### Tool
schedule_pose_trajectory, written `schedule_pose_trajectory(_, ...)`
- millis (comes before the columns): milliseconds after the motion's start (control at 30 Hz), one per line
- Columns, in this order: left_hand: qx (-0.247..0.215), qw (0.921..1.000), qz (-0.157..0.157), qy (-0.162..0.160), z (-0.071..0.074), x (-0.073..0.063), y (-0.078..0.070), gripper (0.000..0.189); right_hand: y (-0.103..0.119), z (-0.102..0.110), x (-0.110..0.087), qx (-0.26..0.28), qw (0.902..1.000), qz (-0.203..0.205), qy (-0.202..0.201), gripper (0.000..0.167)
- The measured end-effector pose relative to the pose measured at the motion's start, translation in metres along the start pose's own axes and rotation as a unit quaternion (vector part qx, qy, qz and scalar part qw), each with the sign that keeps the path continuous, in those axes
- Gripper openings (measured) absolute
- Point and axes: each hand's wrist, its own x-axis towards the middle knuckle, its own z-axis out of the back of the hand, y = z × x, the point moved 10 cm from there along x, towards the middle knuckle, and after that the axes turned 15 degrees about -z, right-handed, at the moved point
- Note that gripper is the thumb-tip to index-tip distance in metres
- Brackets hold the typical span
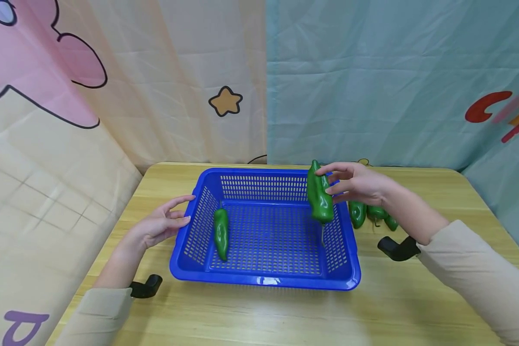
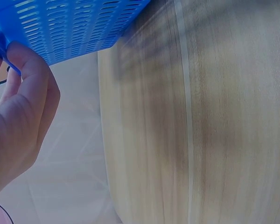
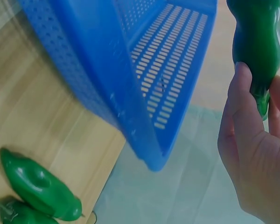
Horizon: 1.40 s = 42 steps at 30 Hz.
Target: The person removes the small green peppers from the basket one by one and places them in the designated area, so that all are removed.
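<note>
A blue plastic basket (image 1: 265, 281) with slotted walls stands on the wooden table. At its left rim, my left hand (image 1: 166, 223) pinches the edge between thumb and fingers, as the left wrist view also shows. My right hand (image 1: 356, 185) holds a large green pepper (image 1: 319, 194) over the right side of the basket, its fingers and thumb on the pepper. In the right wrist view the pepper (image 3: 259, 42) is above the fingers, apart from the basket rim. Another green pepper (image 1: 221, 234) lies inside the basket near the left wall.
Several green peppers (image 1: 357, 214) lie on the table right of the basket, partly hidden by my right arm. Patterned curtains (image 1: 328, 96) hang behind and left of the wooden table (image 1: 251, 317). A black band piece (image 1: 398, 248) sits on each wrist.
</note>
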Motion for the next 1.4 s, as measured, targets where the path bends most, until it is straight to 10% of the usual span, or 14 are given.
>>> schedule_pose_trajectory(1400,-0.019,0.9996,-0.018,0.012,-0.002,0.000,0.000,0.051,-0.067,0.086,-0.033,0.052,0.9984,0.021,-0.005,0.043)
